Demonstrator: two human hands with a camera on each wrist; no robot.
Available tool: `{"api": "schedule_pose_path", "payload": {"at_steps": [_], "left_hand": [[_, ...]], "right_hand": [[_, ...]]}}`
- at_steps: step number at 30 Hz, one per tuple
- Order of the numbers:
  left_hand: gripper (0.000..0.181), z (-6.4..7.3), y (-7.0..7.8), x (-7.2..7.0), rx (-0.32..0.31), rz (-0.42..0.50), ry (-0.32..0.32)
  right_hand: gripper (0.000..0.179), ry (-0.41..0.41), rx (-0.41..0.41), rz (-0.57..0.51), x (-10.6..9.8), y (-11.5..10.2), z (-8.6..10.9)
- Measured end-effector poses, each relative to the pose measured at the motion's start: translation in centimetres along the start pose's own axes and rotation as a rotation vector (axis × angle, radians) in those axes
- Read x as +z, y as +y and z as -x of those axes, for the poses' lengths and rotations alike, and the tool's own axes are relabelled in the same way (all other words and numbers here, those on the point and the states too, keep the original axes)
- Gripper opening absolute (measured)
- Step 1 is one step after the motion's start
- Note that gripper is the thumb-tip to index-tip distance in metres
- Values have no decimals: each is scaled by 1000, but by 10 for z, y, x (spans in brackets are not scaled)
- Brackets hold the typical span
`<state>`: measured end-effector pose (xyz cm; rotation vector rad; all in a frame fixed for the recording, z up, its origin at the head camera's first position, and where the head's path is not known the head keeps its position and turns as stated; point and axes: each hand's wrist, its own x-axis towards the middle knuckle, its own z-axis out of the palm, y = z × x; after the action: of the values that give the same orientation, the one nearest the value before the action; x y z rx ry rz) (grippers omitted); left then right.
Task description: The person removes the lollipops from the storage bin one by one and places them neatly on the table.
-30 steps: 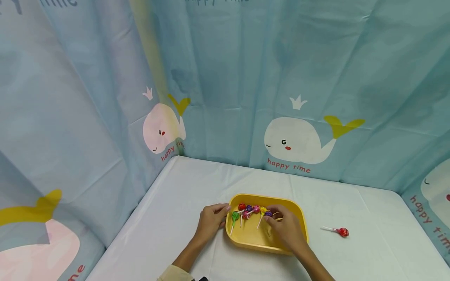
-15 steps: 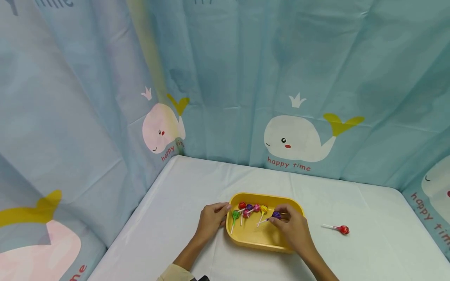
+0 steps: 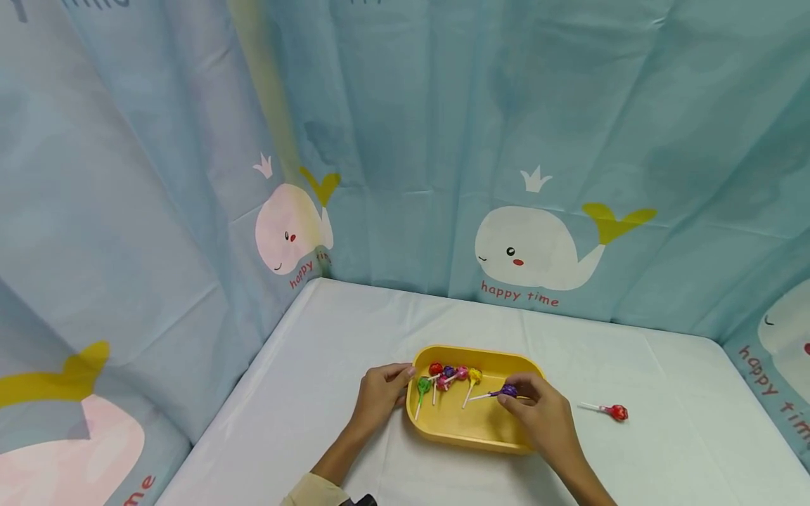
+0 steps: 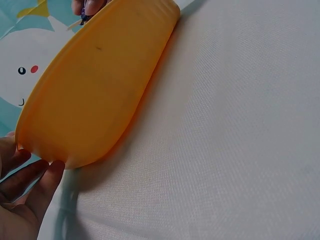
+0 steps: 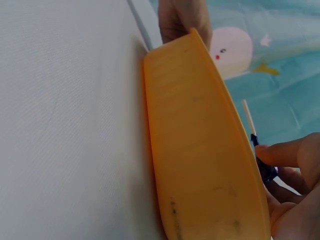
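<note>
Head view: left hand (image 3: pixel 381 390) pinches the left end of the yellow tray (image 3: pixel 455 427), presumably to steady it; right hand (image 3: pixel 544 411) pinches a purple lollipop (image 3: pixel 509 391) by its wrapped head over the tray's right half, leaving the stick free, pointing left. Inside, a green lollipop (image 3: pixel 423 385), a yellow lollipop (image 3: pixel 474 377) and a mixed cluster (image 3: pixel 444 384) lie left and far; a loose red lollipop (image 3: pixel 618 412) lies on the table (image 3: pixel 671 365), right of the tray. Left wrist view: tray wall hides the contents; fingertips touch its end. Right wrist view: wall blocks likewise; finger contact on the dark wrapper hard to make out.
</note>
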<state>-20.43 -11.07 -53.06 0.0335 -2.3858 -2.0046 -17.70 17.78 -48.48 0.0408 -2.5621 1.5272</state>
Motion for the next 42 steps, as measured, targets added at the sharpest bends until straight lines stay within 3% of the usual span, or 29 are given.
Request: {"api": "schedule_pose_path", "payload": {"at_steps": [18,28,35,42], "left_hand": [[35,-2,2,-1,3,-12,4],[35,0,0,-1,-4,-1,4],[33,0,-2,-2,-8,-36,15],[33,-1,1,0,-16,-5,2]], "right_hand": [[31,70,26,88,-30,6,11],[40,115,137,57,-49,15,17],[43,161,128,89,-59,25,20],[44,185,137,104,-69,37,21]]}}
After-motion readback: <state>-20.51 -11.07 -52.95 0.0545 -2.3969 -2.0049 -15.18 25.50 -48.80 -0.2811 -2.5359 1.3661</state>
